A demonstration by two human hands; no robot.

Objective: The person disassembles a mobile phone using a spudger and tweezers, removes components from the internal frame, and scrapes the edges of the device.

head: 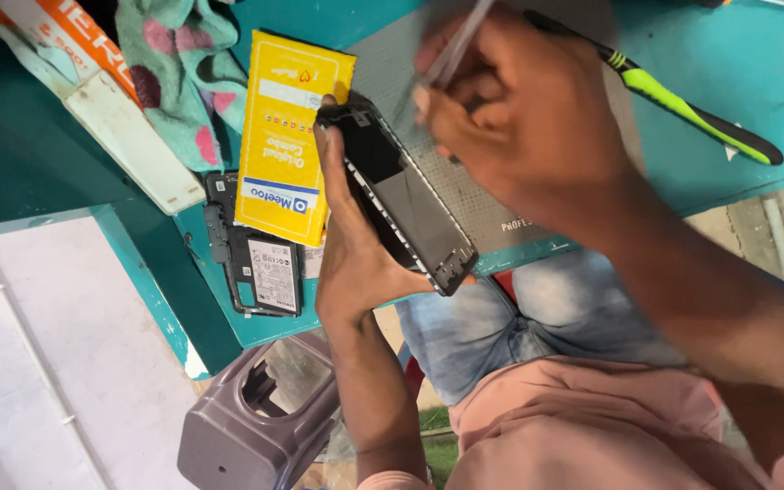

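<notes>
- Plainly, the left hand [356, 240] cups a dark phone frame [401, 195] from below, its fingers wrapped round the frame's left edge and the thumb side hidden under it; the frame sits tilted, one end up toward the table and the other down over the person's lap.
- Above and to the right of that frame, the right hand [514, 127] is curled shut around a thin grey tool [460, 41], pinched between thumb and fingers; the tool's upper end is blurred, and I cannot tell where its tip sits, since the hand hides it.
- Beneath the right hand lies a grey work mat [501, 213] on the teal table [728, 82].
- Just right of the right hand, a green and black handled tool [691, 113] lies slantwise on the table, untouched.
- Just left of the left hand's fingertips, a yellow flat packet [288, 136] rests partly over an opened phone back [251, 249] with its inner parts and a label showing.
- Farther left of that hand lie a patterned cloth [183, 63], a white flat piece [129, 136] and an orange and white box [56, 36].
- Below the left forearm, off the table, stands a grey plastic stool [256, 417].
- Under both hands the person's blue jeans [537, 318] and pink shirt [592, 417] show.
</notes>
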